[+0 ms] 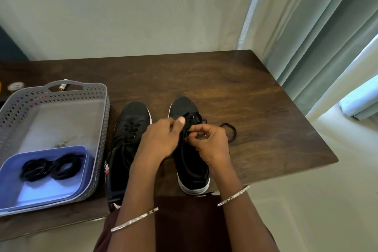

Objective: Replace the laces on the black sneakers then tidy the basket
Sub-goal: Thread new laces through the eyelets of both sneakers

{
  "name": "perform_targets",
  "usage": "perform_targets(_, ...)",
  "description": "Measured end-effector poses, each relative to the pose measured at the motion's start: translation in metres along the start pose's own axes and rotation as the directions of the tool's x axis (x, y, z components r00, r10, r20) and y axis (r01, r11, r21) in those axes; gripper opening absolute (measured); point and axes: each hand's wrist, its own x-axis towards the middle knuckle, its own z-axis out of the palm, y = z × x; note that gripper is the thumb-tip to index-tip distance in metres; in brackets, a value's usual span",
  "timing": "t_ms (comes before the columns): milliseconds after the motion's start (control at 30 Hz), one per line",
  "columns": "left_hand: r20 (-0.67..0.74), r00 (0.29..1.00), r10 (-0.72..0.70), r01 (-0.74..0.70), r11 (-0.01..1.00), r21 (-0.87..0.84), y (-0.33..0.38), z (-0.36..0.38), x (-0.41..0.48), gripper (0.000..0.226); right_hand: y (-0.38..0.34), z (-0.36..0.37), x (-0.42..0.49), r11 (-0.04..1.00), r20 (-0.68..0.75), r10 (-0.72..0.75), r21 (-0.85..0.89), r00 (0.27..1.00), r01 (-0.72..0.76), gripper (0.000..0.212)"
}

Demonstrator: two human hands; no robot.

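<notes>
Wooden table (245, 92), sneaker (192, 170), lace (235, 132) pinched between left hand (157, 141) and right hand (212, 143) fingers (197, 127)

On the table (245, 92), the basket (61, 125) holds a tray (41, 192) at its near end, coiled laces (51, 166) in it; a small tube (63, 86) lies behind the basket; one sneaker (131, 120) stands just right of it, the other sneaker (184, 106) farther right, a loose lace (232, 131) farthest.

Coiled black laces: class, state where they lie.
Head view, lower left: coiled black laces lie in a blue plastic tray inside the grey perforated basket.
</notes>
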Motion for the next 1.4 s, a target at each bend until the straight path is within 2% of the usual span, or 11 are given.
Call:
perform_targets(133,-0.021,0.997,0.068,-0.065,0.992,0.104,-0.01,-0.002,0.006,0.027,-0.003,0.0,-0.002,1.0,-0.006,-0.005,-0.003,1.0,0.005,0.026)
perform_targets(233,-0.091,0.978,0.188,-0.206,0.94,-0.272,-0.006,-0.011,0.004,0.025,-0.003,0.001,-0.001,1.0,0.0,0.017,0.016,1.0,-0.017,0.027)
perform_targets(333,-0.219,0.937,0.272,-0.336,0.53,-0.779,0.018,-0.038,-0.013,0.019,-0.003,0.001,-0.001,0.999,0.005,0.034,0.037,0.999,-0.034,0.025)
perform_targets(467,-0.251,0.912,0.325,-0.27,0.012,-0.963,0.025,-0.062,-0.027,0.019,-0.002,0.001,-0.002,0.999,0.007,0.031,0.037,1.0,-0.031,0.02)
perform_targets(533,-0.194,0.965,0.178,-0.236,0.255,-0.938,0.014,-0.051,-0.02,0.023,-0.002,0.002,-0.002,0.999,-0.006,0.031,0.029,1.0,-0.03,0.02)
perform_targets(600,-0.251,0.964,0.083,-0.219,0.781,-0.584,-0.003,-0.032,-0.004,0.026,-0.001,0.002,-0.001,0.999,-0.014,0.033,0.021,0.999,-0.033,0.021)
perform_targets(667,-0.216,0.973,0.083,-0.126,0.973,-0.195,-0.013,-0.019,0.005,0.035,-0.001,0.002,0.0,1.0,-0.021,0.028,0.01,0.999,-0.028,0.021)
perform_targets(867,-0.009,0.981,0.194,-0.189,0.963,0.195,-0.021,-0.008,0.009,0.01,-0.002,0.001,-0.002,0.999,-0.047,0.016,-0.031,0.999,-0.018,0.025)
perform_targets(1067,-0.076,0.969,0.237,-0.228,0.725,-0.65,-0.013,-0.019,0.005,0.019,-0.007,-0.004,-0.003,0.995,-0.048,0.028,-0.094,0.998,-0.032,0.023)
perform_targets(1233,0.003,0.996,0.093,-0.028,0.334,-0.942,-0.007,-0.013,0.004,0.032,-0.011,-0.006,-0.005,0.967,-0.018,-0.001,-0.254,1.0,-0.004,0.032)
perform_targets(1400,-0.038,0.999,0.025,-0.045,0.64,-0.767,-0.014,-0.001,0.012,0.028,-0.013,-0.01,-0.008,0.923,0.022,-0.046,-0.382,0.999,0.05,0.035)
